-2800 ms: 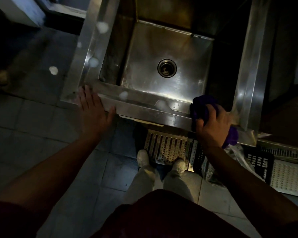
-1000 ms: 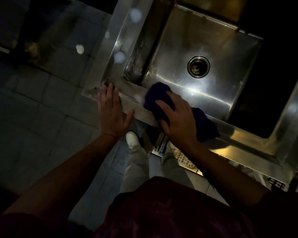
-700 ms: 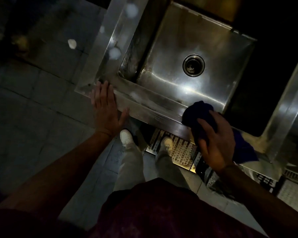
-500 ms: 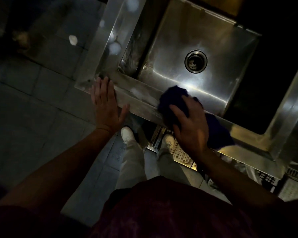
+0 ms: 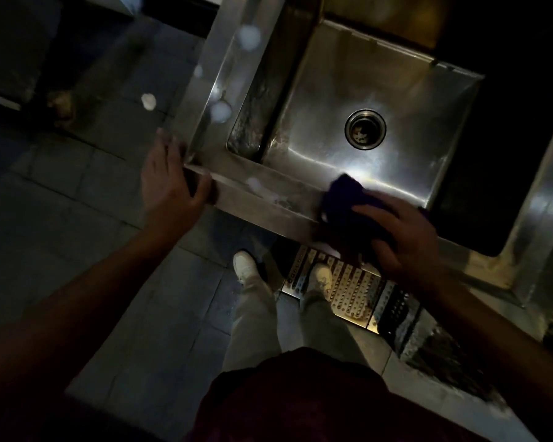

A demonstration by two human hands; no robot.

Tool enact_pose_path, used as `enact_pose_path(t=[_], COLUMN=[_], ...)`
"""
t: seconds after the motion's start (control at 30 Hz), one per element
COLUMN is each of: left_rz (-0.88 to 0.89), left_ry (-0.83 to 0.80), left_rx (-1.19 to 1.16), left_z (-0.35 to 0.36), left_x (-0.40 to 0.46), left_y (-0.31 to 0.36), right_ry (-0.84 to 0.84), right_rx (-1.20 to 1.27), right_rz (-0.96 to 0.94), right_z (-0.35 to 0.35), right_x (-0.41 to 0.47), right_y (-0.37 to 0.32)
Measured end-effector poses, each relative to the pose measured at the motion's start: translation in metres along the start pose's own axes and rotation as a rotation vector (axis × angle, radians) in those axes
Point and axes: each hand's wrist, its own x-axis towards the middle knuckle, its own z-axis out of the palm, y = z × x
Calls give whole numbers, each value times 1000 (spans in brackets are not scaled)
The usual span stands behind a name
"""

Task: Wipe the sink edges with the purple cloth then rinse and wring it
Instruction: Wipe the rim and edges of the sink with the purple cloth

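Note:
A deep steel sink fills the upper middle, seen from above, with a round drain in its floor. The purple cloth lies bunched on the sink's near edge, right of centre, and looks almost black in the dim light. My right hand presses down on the cloth and covers most of it. My left hand rests on the sink's near left corner, fingers spread flat and thumb hooked over the front lip. It holds nothing.
A perforated metal floor grate lies under the sink front, by my white shoes. Grey floor tiles spread to the left. A second steel surface borders the sink on the right. Pale spots dot the left rim.
My right hand has slid the cloth back and forth along the near edge, most recently to the right. My left hand stays on the corner.

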Motion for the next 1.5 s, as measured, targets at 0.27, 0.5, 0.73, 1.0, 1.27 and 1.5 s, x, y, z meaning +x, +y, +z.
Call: enact_pose_path(t=[0.27, 0.5, 0.73, 1.0, 1.27, 1.5], left_rz=[6, -6, -2, 24, 6, 82], left_ry=[22, 8, -21, 11, -1, -60], left_rx=[39, 19, 52, 41, 36, 29], left_z=[21, 17, 17, 21, 23, 18], left_x=[8, 11, 11, 10, 12, 12], left_y=[-19, -16, -16, -20, -22, -30], right_ry=[-124, -150, -125, -92, -131, -191], right_rx=[-164, -158, -8, -101, -86, -26], right_rz=[-79, -202, -121, -57, -158, -183], right_z=[35, 85, 96, 34, 89, 102], right_x=[-12, 69, 98, 6, 79, 112], right_y=[-10, -60, -85, -34, -70, -89])
